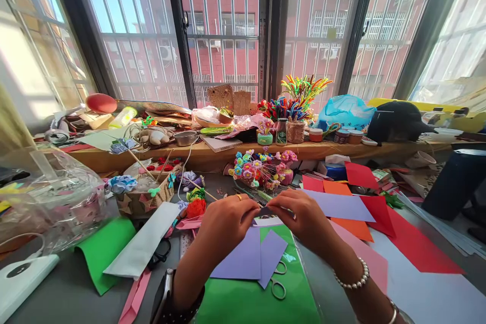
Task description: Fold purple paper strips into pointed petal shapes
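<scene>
Over the middle of the desk, my left hand (230, 216) and my right hand (299, 214) meet with their fingertips pinched. Between them is a small piece of purple paper (265, 210), dark in the shade and mostly covered by the fingers. Below my left hand lies a sheet of purple paper (241, 258), with a narrower purple strip (272, 255) beside it. A pair of scissors (278, 289) rests on the green sheet (250, 304), its blades hidden under the purple strip. My left wrist wears a watch, my right one a beaded bracelet (355, 276).
On the left are a green paper (106, 250), a white folded packet (146, 238) and a flower basket (144, 197). Red paper (417, 238), orange and purple sheets spread rightward, near a dark bottle (457, 185). Small crafted flowers (250, 167) stand behind my hands, before the cluttered wooden ledge (322, 150).
</scene>
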`<act>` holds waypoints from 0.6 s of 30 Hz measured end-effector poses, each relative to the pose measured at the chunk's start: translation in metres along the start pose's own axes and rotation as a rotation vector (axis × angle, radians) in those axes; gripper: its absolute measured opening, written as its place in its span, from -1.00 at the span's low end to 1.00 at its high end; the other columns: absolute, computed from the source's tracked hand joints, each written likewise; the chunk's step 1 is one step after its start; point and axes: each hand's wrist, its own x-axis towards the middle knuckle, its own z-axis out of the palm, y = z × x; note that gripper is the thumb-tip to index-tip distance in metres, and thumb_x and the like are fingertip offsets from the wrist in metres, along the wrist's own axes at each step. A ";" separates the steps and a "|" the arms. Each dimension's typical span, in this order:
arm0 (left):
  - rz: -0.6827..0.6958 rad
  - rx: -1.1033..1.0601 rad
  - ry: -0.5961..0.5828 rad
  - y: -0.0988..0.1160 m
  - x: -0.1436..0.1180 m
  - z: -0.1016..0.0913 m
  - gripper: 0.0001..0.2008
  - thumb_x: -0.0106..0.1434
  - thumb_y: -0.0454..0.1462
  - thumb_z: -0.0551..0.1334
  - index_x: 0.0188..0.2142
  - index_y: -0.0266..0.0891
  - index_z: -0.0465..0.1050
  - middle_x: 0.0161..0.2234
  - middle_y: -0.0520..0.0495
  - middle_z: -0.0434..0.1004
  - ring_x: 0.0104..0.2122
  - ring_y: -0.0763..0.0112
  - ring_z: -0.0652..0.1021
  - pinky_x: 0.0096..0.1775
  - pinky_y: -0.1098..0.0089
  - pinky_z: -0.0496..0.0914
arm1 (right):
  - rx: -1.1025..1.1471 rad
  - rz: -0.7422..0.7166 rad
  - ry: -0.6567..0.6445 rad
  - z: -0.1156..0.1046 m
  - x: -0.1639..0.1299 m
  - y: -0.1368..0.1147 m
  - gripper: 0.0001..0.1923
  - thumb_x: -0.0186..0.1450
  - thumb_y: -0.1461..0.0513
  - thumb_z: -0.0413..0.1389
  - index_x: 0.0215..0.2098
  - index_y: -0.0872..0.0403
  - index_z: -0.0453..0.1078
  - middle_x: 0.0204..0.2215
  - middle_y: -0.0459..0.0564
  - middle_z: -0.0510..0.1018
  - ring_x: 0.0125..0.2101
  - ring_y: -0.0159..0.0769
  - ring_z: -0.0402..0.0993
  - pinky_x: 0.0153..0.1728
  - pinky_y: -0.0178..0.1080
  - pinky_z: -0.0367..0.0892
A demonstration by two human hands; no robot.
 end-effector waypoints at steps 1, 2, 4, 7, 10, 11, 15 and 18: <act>-0.002 -0.002 0.000 0.001 0.001 0.001 -0.79 0.20 -0.23 0.03 -0.36 -0.15 0.45 -0.41 0.03 0.53 -0.39 0.36 0.50 -0.39 0.45 0.26 | -0.012 0.000 -0.010 0.001 0.000 0.000 -0.84 0.22 0.26 0.01 -0.40 0.05 0.43 -0.49 -0.07 0.51 -0.44 -0.33 0.38 -0.38 -0.27 0.24; -0.007 -0.001 0.003 0.000 0.001 0.001 -0.78 0.20 -0.24 0.03 -0.36 -0.15 0.44 -0.41 0.02 0.53 -0.38 0.37 0.50 -0.40 0.45 0.26 | -0.022 0.005 -0.008 0.001 0.000 0.001 -0.84 0.22 0.27 0.00 -0.41 0.06 0.43 -0.50 -0.07 0.51 -0.45 -0.33 0.38 -0.39 -0.28 0.23; -0.013 0.012 0.024 -0.005 0.000 0.000 -0.78 0.20 -0.24 0.03 -0.36 -0.15 0.45 -0.40 0.02 0.53 -0.38 0.38 0.50 -0.41 0.47 0.26 | -0.028 0.023 0.004 -0.001 -0.001 0.004 -0.85 0.21 0.28 0.01 -0.40 0.07 0.43 -0.49 -0.06 0.51 -0.44 -0.33 0.38 -0.40 -0.29 0.24; -0.043 0.078 0.090 -0.017 -0.003 -0.003 -0.78 0.19 -0.24 0.03 -0.36 -0.14 0.45 -0.39 0.02 0.53 -0.38 0.38 0.50 -0.42 0.47 0.26 | -0.029 0.056 0.011 -0.006 -0.002 0.008 -0.85 0.20 0.30 0.01 -0.40 0.09 0.43 -0.47 -0.05 0.51 -0.44 -0.32 0.38 -0.41 -0.30 0.26; -0.106 0.137 0.170 -0.025 -0.006 -0.008 -0.79 0.18 -0.23 0.03 -0.38 -0.15 0.44 -0.40 0.02 0.53 -0.41 0.38 0.50 -0.45 0.47 0.25 | -0.033 0.074 0.033 -0.009 -0.001 0.011 -0.84 0.21 0.30 0.00 -0.40 0.10 0.43 -0.47 -0.02 0.51 -0.44 -0.30 0.38 -0.40 -0.28 0.27; -0.121 0.137 0.201 -0.025 -0.006 -0.009 -0.80 0.18 -0.23 0.04 -0.39 -0.16 0.43 -0.41 0.02 0.52 -0.42 0.38 0.49 -0.44 0.47 0.25 | -0.031 0.073 0.038 -0.010 -0.001 0.011 -0.84 0.21 0.30 0.00 -0.41 0.10 0.43 -0.48 -0.02 0.51 -0.44 -0.30 0.38 -0.41 -0.28 0.27; -0.040 0.041 0.233 -0.013 -0.003 -0.008 -0.81 0.19 -0.23 0.05 -0.39 -0.19 0.41 -0.41 0.01 0.50 -0.38 0.39 0.47 -0.35 0.45 0.27 | -0.005 0.020 0.013 -0.009 -0.001 0.004 -0.84 0.21 0.29 0.00 -0.40 0.09 0.43 -0.49 -0.04 0.51 -0.45 -0.31 0.37 -0.41 -0.29 0.26; 0.041 -0.011 0.169 -0.002 0.000 -0.003 -0.84 0.17 -0.22 0.09 -0.35 -0.17 0.42 -0.39 0.01 0.50 -0.34 0.38 0.46 -0.34 0.45 0.28 | 0.010 -0.030 0.014 -0.008 -0.001 -0.003 -0.84 0.23 0.29 -0.01 -0.38 0.08 0.42 -0.47 -0.05 0.51 -0.43 -0.32 0.37 -0.38 -0.28 0.25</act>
